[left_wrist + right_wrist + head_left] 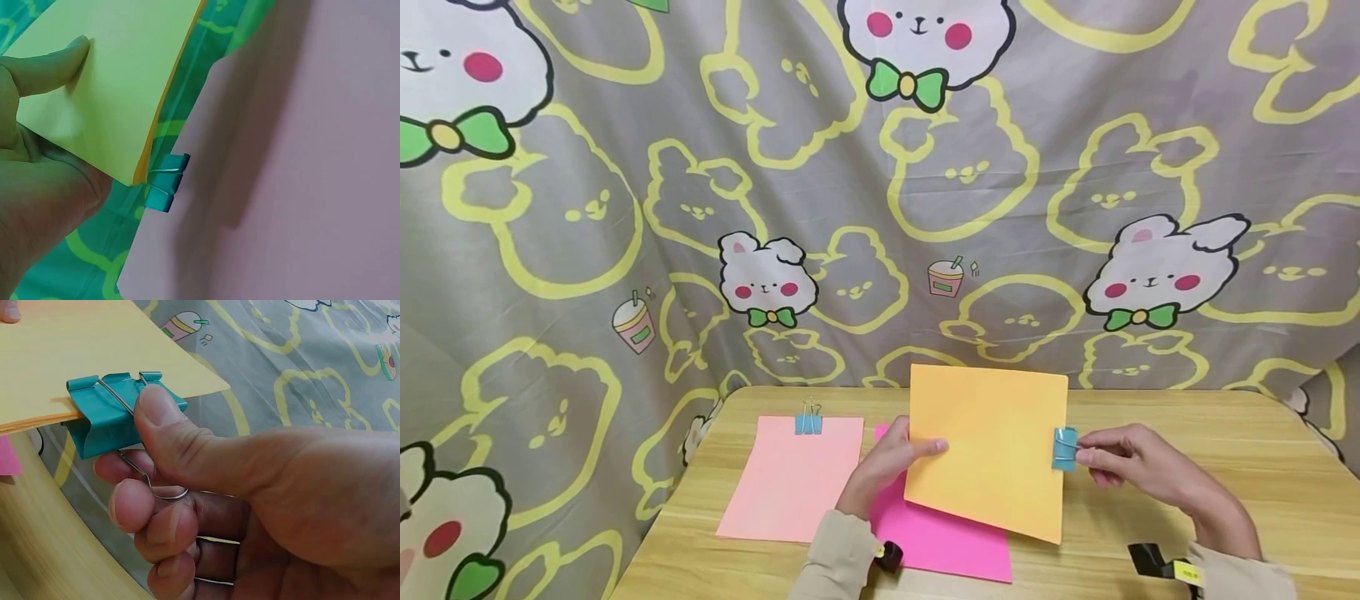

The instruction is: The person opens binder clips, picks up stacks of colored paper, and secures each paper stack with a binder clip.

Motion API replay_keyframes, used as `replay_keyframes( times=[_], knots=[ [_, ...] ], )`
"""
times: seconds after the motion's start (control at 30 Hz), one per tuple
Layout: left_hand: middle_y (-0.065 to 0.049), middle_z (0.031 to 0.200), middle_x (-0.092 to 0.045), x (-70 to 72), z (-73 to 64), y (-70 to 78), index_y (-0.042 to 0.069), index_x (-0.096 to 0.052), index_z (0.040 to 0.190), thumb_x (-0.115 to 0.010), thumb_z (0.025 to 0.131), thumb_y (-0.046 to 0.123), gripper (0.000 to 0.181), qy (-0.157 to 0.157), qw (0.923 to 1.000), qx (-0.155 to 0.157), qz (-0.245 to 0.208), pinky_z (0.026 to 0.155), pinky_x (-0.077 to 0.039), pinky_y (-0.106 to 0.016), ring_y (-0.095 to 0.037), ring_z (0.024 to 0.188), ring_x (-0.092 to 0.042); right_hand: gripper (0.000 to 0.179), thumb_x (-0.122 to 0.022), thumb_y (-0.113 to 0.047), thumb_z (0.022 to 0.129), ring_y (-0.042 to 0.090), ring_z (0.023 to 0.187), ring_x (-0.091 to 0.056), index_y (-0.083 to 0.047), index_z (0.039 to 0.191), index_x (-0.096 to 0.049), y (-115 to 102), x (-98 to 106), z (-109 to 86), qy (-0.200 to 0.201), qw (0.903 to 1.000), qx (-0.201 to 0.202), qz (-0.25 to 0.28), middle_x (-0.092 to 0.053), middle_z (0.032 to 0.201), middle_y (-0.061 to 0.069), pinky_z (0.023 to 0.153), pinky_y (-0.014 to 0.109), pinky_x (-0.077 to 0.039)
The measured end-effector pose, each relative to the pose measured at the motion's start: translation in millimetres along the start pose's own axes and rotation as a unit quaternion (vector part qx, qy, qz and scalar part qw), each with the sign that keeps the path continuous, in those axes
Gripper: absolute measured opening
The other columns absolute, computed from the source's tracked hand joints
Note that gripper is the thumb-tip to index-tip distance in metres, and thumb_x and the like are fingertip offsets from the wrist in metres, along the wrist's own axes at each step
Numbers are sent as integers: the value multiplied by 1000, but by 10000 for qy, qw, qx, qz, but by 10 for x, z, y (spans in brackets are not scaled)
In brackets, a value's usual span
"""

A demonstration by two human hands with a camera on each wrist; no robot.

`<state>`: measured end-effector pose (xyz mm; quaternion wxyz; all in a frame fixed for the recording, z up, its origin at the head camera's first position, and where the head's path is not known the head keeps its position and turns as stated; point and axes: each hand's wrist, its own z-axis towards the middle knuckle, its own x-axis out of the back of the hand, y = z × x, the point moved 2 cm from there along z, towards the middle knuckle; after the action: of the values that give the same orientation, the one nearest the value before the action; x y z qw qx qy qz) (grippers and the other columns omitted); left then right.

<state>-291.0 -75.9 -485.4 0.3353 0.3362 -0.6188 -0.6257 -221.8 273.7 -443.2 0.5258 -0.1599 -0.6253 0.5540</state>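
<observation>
A stack of orange-yellow paper (985,450) is held up off the table, tilted, by my left hand (891,458). The left thumb lies flat across its front face, and the other fingers are hidden behind it. On the stack's right edge sits a blue-green binder clip (109,419). My right hand (1131,458) grips this clip at its wire handles, the thumb on the upper side. In the right wrist view the lower wire handle (147,478) sticks out beside the curled fingers. Bright pink paper (940,542) lies on the table, partly covered by the orange stack.
To the left, light pink paper (797,483) lies on the wooden table (1172,533) with a blue binder clip (808,424) on its top edge, wire handles upright. A patterned curtain (970,208) hangs behind the table and along its left side.
</observation>
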Motion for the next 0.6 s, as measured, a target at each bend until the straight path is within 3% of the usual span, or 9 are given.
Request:
replay_keyframes(
  times=[0.37, 0.6],
  knots=[
    [-4, 104, -69, -11, -16, 3, 0, -62, 119, -71, 95, 8, 27, 68, 9998, 97, 151, 95, -46, -32, -15, 101, -58, 15, -55, -6, 106, 13, 60, -52, -6, 97, -67, -60, -54, 43, -62, 9998, -90, -141, -59, 68, 7, 52, 33, -43],
    [-4, 104, -71, -20, -14, 2, 0, -63, 120, -70, 95, 4, 26, -72, 9999, 17, 101, 94, -48, -31, -14, 101, -62, 15, -56, -10, 106, 11, 63, -53, -1, 103, -68, -77, -62, 55, -38, 9993, -319, -208, -59, 70, 5, 53, 32, -43]
  ],
)
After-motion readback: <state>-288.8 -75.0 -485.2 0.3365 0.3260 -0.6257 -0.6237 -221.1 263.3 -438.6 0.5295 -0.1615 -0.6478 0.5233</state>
